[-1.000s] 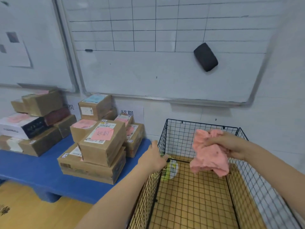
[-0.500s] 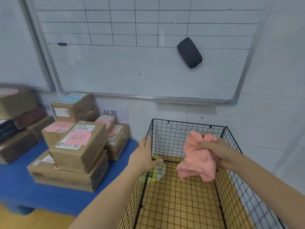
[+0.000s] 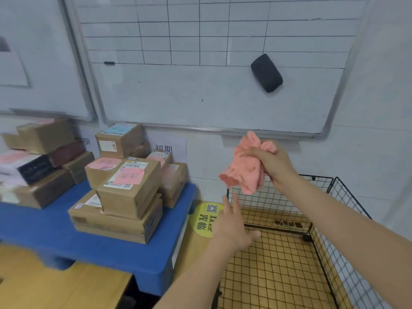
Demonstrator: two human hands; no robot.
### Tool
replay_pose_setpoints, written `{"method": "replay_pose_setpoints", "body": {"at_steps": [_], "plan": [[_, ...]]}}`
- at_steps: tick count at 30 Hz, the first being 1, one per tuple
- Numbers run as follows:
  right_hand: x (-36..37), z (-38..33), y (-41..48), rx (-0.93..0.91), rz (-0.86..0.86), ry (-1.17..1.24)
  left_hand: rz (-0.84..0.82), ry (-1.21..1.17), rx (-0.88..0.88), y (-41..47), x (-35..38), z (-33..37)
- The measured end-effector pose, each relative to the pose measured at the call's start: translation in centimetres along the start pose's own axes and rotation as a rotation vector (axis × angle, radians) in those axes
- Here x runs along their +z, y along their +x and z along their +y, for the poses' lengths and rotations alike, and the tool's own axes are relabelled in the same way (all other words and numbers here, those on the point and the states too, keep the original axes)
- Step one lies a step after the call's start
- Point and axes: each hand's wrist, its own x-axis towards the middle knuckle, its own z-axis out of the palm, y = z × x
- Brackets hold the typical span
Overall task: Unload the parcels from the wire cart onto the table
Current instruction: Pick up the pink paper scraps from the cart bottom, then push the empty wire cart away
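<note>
Clutching a crumpled pink cloth (image 3: 244, 172) in the right hand (image 3: 275, 165), above the wire cart (image 3: 289, 208). Left hand (image 3: 231, 228) open, fingers spread, empty, at the cart's left rim. Parcels (image 3: 129, 190) stacked on the blue bench (image 3: 44, 228), left of the cart.

The bench (image 3: 40, 228) stands left of the wire cart (image 3: 347, 197), and both are set against the wall. A stack of parcels (image 3: 124, 197) sits at the bench's right end, near its front edge. More parcels (image 3: 120, 139) sit behind it by the wall, and a further stack (image 3: 40, 166) lies to the left. The whiteboard (image 3: 200, 97) hangs on the wall above and behind both, with an eraser (image 3: 266, 73) stuck on its right part and a second board (image 3: 40, 63) to its left. A sticker (image 3: 206, 219) lies on the floor between bench and cart. The right hand (image 3: 276, 163) holds a cloth (image 3: 243, 172) above the cart's rear left corner. The left hand (image 3: 234, 228) hovers below it at the cart's left side.
</note>
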Motion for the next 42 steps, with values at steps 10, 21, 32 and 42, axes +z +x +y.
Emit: {"method": "replay_pose_setpoints", "body": {"at_steps": [10,21,32,42], "plan": [[5.8,2.1,5.8,-0.059,-0.043,-0.06,0.1,-0.049,-0.025,1.1,0.8,0.0],[8.7,6.3,8.3,-0.051,-0.077,-0.203,0.09,-0.064,-0.042,1.2,0.9,-0.2],[0.9,6.3,5.0,-0.121,-0.343,-0.434,0.073,-0.197,-0.059,2.6,-0.2,-0.2],[-16.4,7.1,2.5,-0.106,-0.038,-1.149,0.089,-0.109,-0.114,7.4,-0.8,1.0]]}}
